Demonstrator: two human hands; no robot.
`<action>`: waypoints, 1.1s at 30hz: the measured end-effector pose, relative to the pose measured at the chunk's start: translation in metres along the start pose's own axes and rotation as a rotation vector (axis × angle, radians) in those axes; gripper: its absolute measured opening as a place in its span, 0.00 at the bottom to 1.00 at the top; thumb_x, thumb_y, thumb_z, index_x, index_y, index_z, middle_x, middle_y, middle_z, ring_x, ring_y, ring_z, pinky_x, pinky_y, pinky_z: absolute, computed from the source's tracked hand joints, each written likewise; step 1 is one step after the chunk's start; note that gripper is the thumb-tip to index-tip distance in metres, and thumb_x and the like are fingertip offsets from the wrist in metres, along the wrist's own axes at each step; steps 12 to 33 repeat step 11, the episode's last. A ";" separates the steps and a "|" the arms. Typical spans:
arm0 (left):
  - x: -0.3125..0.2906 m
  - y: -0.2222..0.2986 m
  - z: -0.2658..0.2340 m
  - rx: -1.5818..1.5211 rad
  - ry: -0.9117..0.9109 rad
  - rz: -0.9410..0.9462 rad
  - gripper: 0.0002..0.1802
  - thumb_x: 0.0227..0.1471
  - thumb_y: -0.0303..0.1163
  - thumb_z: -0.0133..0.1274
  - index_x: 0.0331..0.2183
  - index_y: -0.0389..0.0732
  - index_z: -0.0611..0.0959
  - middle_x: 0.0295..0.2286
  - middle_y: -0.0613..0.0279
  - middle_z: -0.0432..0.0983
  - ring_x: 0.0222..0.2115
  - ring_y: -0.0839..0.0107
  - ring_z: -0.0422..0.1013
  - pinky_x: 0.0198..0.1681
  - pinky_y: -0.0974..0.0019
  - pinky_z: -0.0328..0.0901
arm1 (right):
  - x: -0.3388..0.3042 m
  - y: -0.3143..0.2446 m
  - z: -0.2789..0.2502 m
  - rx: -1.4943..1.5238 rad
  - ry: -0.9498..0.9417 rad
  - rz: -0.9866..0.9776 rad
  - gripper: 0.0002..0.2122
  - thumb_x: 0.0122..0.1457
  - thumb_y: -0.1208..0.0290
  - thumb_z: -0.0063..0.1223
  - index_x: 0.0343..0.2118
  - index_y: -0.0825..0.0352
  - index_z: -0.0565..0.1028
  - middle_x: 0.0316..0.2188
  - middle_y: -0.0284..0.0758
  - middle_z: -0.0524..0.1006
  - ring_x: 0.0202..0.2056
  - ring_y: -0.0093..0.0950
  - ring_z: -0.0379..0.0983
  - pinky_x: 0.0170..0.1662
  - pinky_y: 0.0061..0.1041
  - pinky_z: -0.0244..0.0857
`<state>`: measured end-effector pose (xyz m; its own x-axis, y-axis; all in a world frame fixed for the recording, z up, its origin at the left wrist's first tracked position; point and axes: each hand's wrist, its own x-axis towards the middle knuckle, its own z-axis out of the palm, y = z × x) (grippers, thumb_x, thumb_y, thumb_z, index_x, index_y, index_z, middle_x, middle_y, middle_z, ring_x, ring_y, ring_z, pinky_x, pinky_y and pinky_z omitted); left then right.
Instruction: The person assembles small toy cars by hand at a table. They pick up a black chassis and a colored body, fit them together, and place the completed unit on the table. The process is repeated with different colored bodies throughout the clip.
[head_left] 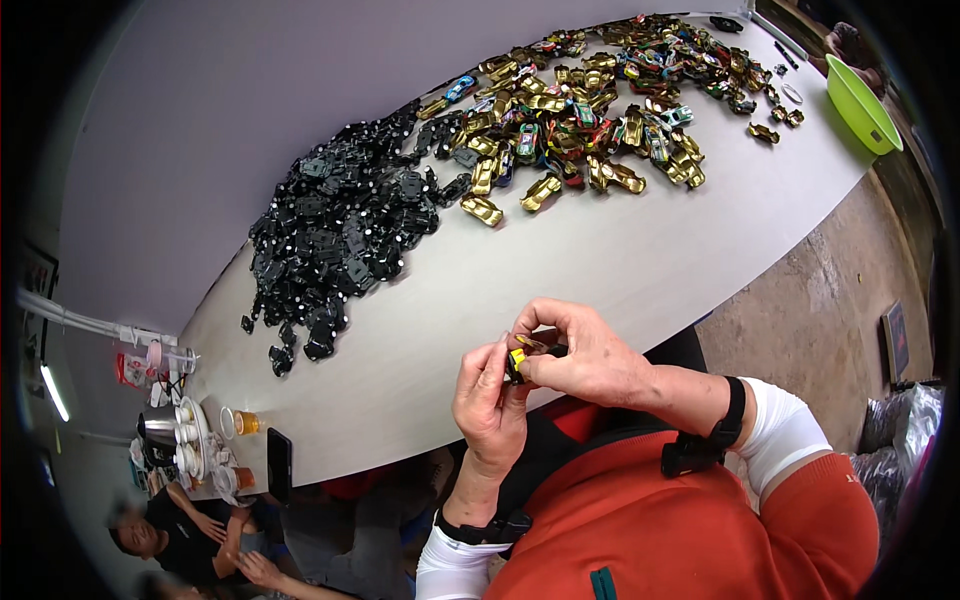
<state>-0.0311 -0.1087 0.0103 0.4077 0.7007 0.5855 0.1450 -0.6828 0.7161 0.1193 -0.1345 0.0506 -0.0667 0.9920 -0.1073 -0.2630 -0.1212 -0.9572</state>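
Close to the table's near edge, my two hands meet around a small toy car (516, 362) with yellow and black parts. My left hand (488, 405) pinches its dark side between thumb and fingers. The right hand (580, 352) grips it from the other side, thumb against the yellow part, with a gold-coloured bit showing under the curled forefinger. Fingers cover most of the car. Beyond my hands lie a heap of black toy car chassis (345, 215) and a pile of gold and multicoloured toy car bodies (560, 120).
A green plastic basin (862, 105) stands at the far right table end. At the left end are a phone (279, 465), a cup of amber drink (240, 423) and a round tray with cups (190, 440). Another person (175, 535) sits at the lower left.
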 end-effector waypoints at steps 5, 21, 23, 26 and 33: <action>0.002 0.004 0.006 0.154 0.018 0.106 0.22 0.45 0.19 0.54 0.45 0.29 0.72 0.36 0.51 0.70 0.33 0.64 0.70 0.36 0.68 0.67 | -0.001 0.000 -0.002 -0.097 -0.003 0.002 0.06 0.49 0.78 0.49 0.31 0.71 0.67 0.27 0.32 0.71 0.29 0.18 0.69 0.32 0.20 0.67; -0.010 -0.002 0.009 0.184 0.002 0.073 0.22 0.46 0.16 0.51 0.46 0.30 0.72 0.38 0.51 0.69 0.32 0.62 0.71 0.36 0.68 0.70 | -0.002 -0.002 -0.006 0.085 -0.040 0.137 0.07 0.50 0.77 0.49 0.32 0.68 0.67 0.25 0.32 0.71 0.29 0.19 0.69 0.33 0.20 0.67; -0.010 -0.002 0.009 0.184 0.002 0.073 0.22 0.46 0.16 0.51 0.46 0.30 0.72 0.38 0.51 0.69 0.32 0.62 0.71 0.36 0.68 0.70 | -0.002 -0.002 -0.006 0.085 -0.040 0.137 0.07 0.50 0.77 0.49 0.32 0.68 0.67 0.25 0.32 0.71 0.29 0.19 0.69 0.33 0.20 0.67; -0.010 -0.002 0.009 0.184 0.002 0.073 0.22 0.46 0.16 0.51 0.46 0.30 0.72 0.38 0.51 0.69 0.32 0.62 0.71 0.36 0.68 0.70 | -0.002 -0.002 -0.006 0.085 -0.040 0.137 0.07 0.50 0.77 0.49 0.32 0.68 0.67 0.25 0.32 0.71 0.29 0.19 0.69 0.33 0.20 0.67; -0.010 -0.002 0.009 0.184 0.002 0.073 0.22 0.46 0.16 0.51 0.46 0.30 0.72 0.38 0.51 0.69 0.32 0.62 0.71 0.36 0.68 0.70 | -0.002 -0.002 -0.006 0.085 -0.040 0.137 0.07 0.50 0.77 0.49 0.32 0.68 0.67 0.25 0.32 0.71 0.29 0.19 0.69 0.33 0.20 0.67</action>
